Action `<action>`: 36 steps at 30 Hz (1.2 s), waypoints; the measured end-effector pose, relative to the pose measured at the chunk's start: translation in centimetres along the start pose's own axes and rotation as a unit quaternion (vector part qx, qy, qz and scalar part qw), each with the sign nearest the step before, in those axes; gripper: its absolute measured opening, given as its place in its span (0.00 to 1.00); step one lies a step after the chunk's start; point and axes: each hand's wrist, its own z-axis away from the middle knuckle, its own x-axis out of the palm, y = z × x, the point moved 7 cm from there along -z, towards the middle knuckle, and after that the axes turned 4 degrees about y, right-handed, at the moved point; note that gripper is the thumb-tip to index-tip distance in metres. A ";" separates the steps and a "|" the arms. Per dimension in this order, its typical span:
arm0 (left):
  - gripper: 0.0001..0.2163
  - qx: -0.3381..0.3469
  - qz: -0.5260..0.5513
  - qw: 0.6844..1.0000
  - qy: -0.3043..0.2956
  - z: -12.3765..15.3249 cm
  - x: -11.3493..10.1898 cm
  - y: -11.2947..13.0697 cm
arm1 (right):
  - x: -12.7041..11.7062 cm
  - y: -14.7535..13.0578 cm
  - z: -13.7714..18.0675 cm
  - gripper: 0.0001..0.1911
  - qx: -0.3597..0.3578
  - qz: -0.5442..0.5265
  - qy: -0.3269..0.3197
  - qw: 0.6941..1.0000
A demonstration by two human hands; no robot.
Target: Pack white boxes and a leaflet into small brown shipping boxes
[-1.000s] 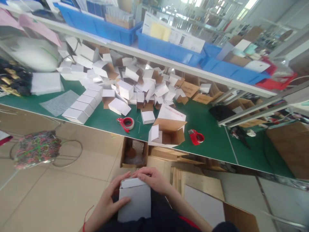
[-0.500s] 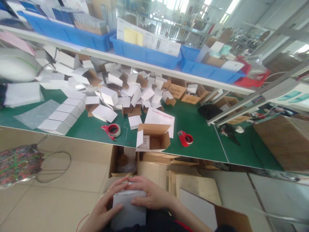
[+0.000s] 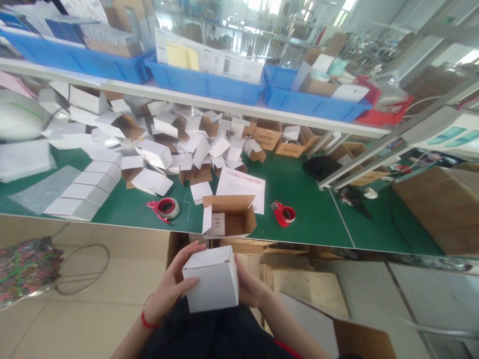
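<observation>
Between my two hands is a closed white cardboard box (image 3: 212, 284), held over my lap in front of the table edge. My left hand (image 3: 181, 274) grips its left side, thumb on the front face and fingers at the back edge. On the opposite side, my right hand (image 3: 249, 284) presses against the box, its fingers partly hidden behind it. Just beyond, an open carton (image 3: 239, 224) marked 341 on a white inner piece stands at the table edge. A red tape dispenser (image 3: 164, 209) lies left of the carton, and another red tape dispenser (image 3: 284, 213) lies to its right.
Many open white boxes (image 3: 194, 144) are heaped at the back of the green table (image 3: 295, 184). A row of closed white boxes (image 3: 86, 187) stands at left, and a printed sheet (image 3: 243, 187) lies behind the carton. Blue bins (image 3: 205, 85) line the shelf above.
The white box has risen from my lap towards the table and turned, showing its top and right side. My hands have moved from its top to its sides.
</observation>
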 end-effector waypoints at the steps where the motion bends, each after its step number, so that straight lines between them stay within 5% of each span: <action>1: 0.32 0.003 -0.007 0.999 -0.035 -0.3 0.5 0.5 | 0.5 0.4 -0.1 0.45 0.038 -0.005 -0.023 0.999; 4: 0.35 0.004 -0.052 0.993 -0.110 -1.0 1.4 2.1 | 0.8 0.7 -0.5 0.39 0.063 -0.015 -0.042 0.997; 7: 0.37 -0.005 -0.087 0.988 -0.123 -1.5 1.5 2.8 | 0.1 -0.4 -0.6 0.33 -0.005 -0.021 -0.005 1.000; 12: 0.30 -0.026 -0.109 0.992 -0.051 -2.3 1.1 0.6 | -0.5 -2.5 -0.8 0.45 -0.129 -0.020 -0.001 0.991; 17: 0.26 -0.002 -0.112 0.994 -0.013 -2.7 0.0 -3.0 | -1.6 0.7 -2.7 0.40 -0.091 -0.050 0.026 0.994; 21: 0.22 0.007 -0.156 0.988 0.018 -2.6 -2.7 -5.1 | -4.1 -0.7 -2.9 0.34 -0.158 0.009 0.155 0.975; 23: 0.19 0.001 -0.191 0.981 0.019 -2.4 -4.3 -6.0 | -6.4 -4.3 -2.2 0.33 -0.248 0.077 0.272 0.927; 25: 0.18 -0.006 -0.221 0.975 0.003 -2.1 -5.7 -6.8 | -8.3 -8.4 -1.3 0.36 -0.315 0.201 0.397 0.838; 27: 0.17 -0.013 -0.236 0.972 -0.021 -1.7 -6.8 -7.4 | -9.9 -11.7 -1.4 0.40 -0.291 0.357 0.514 0.724; 29: 0.17 -0.021 -0.241 0.970 -0.039 -1.1 -7.9 -7.9 | -11.3 -13.6 -2.7 0.43 -0.235 0.440 0.567 0.655; 32: 0.18 -0.036 -0.246 0.967 -0.049 -0.3 -9.7 -8.7 | -12.8 -14.7 -5.7 0.39 -0.154 0.516 0.574 0.617; 36: 0.19 -0.048 -0.258 0.964 -0.048 0.8 -12.5 -10.3 | -14.6 -14.5 -8.8 0.22 -0.034 0.597 0.548 0.586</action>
